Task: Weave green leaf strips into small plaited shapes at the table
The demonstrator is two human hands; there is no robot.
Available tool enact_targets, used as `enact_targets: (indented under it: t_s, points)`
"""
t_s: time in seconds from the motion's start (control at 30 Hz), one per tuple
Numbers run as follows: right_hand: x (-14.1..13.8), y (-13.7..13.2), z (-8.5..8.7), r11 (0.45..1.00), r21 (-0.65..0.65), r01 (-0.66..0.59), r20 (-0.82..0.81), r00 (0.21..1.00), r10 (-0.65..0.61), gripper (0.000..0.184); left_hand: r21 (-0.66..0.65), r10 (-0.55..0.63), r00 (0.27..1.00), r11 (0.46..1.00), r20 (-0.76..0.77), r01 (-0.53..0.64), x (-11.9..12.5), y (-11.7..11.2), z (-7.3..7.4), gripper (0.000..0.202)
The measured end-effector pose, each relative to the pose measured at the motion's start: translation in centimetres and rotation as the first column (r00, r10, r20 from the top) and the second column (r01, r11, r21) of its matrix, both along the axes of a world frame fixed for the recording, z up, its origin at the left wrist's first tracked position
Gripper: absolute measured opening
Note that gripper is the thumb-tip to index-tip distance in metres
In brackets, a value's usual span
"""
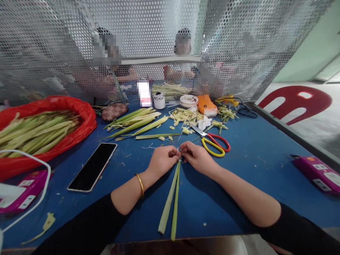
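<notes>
Two long green plant-leaf strips (169,203) lie on the blue table, their joined upper ends between my hands and their free ends pointing toward me. Thin white thread (181,161) is wound about that joined end. My left hand (161,162), with a gold bangle (140,184) on the wrist, is closed in a pinch on the thread. From the other side my right hand (198,158) pinches it too, fingertips nearly touching the left ones. Exact finger contact is partly hidden. Scissors (204,134) with red and yellow handles lie just beyond my right hand, blades slightly apart.
A red plastic bag (89,122) of leaves stands left, near a black-screened phone (92,167). More leaves (132,122), scraps (186,115), a thread spool (159,101), a tape roll (188,100) and an orange packet (206,105) line the back. Purple power strips (316,173) sit at both sides. Beyond the perforated screen (159,21) sit people.
</notes>
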State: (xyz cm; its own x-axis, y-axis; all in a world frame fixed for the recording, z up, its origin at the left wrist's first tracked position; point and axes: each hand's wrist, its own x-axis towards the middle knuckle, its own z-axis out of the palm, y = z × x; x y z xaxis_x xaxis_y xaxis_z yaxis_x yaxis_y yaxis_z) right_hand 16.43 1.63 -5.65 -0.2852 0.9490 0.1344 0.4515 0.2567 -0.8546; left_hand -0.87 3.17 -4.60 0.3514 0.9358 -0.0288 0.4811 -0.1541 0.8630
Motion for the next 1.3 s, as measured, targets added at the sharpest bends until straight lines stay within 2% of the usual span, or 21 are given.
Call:
enact_targets:
  t_s: [0.13,0.2,0.3,0.43,0.53,0.6,0.73,0.87,1.3]
  points:
    - [-0.06,-0.04,0.29,1.000,-0.014,0.022,0.023,0.999,-0.022,0.013,0.315,0.034,0.952,0.947,-0.303,0.067,0.25,-0.57,0.28,0.014]
    - [-0.10,-0.06,0.36,1.000,-0.001,0.022,0.041,0.999,-0.022,0.012,0.397,0.065,0.905,0.910,-0.421,0.120,0.35,-0.81,0.35,0.013]
    - [-0.11,-0.02,0.27,1.000,0.016,0.023,0.048,0.999,-0.024,0.012,0.443,0.079,0.873,0.881,-0.481,0.165,0.41,-0.90,0.22,0.015]
    - [-0.14,0.09,0.00,0.997,-0.044,0.057,-0.019,0.998,-0.058,0.016,0.437,0.087,0.913,0.893,-0.399,0.106,0.41,-0.68,0.05,0.012]
    - [-0.19,0.19,-0.12,0.989,-0.113,0.094,-0.084,0.991,-0.104,0.026,0.423,0.098,0.951,0.906,-0.294,0.037,0.43,-0.55,0.06,0.009]
    - [-0.21,0.25,-0.10,0.988,-0.133,0.083,-0.112,0.989,-0.098,0.029,0.417,0.105,0.963,0.909,-0.248,0.008,0.44,-0.52,0.03,0.008]
    - [-0.14,0.46,-0.06,0.990,-0.138,0.008,-0.191,0.981,-0.034,0.021,0.409,0.098,0.975,0.913,-0.199,-0.008,0.39,-0.53,-0.13,0.008]
    - [-0.03,0.73,-0.39,0.986,-0.166,-0.022,-0.263,0.964,-0.023,0.019,0.427,0.113,0.978,0.904,-0.178,-0.027,0.39,-0.55,-0.30,0.007]
    - [-0.23,0.81,0.17,0.957,-0.265,0.116,-0.367,0.906,-0.211,0.021,0.423,0.139,0.975,0.905,-0.172,-0.055,0.47,-0.70,-0.37,0.005]
